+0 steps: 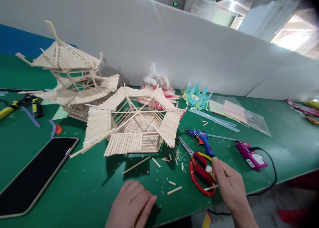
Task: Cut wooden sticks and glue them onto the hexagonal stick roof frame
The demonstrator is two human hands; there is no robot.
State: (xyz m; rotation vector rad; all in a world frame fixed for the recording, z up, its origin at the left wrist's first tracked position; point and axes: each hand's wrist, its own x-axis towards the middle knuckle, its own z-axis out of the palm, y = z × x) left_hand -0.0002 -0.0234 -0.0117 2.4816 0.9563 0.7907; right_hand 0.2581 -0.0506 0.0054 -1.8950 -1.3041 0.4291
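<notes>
The right hand (230, 181) is reaching over the handle end of the scissors (188, 150), thumb and fingers drawing close together at a yellow handle. Whether they are gripping it, or the thin stick (210, 187) showing beside the fingers, cannot be told. The left hand (133, 203) is curling loosely above the green table (82, 194); its palm is hiding, so whether it is holding anything cannot be told. The open-topped stick model (138, 111) is standing ahead of the left hand and left of the right hand's grip. Short stick pieces (174, 190) are lying between the hands and farther ahead. A blue glue gun (204, 140) is lying just beyond the right fingertips, a purple box (251, 156) to their right. A phone (40, 174) is lying left of the left hand, a tiered stick model (83, 96) standing beyond.
</notes>
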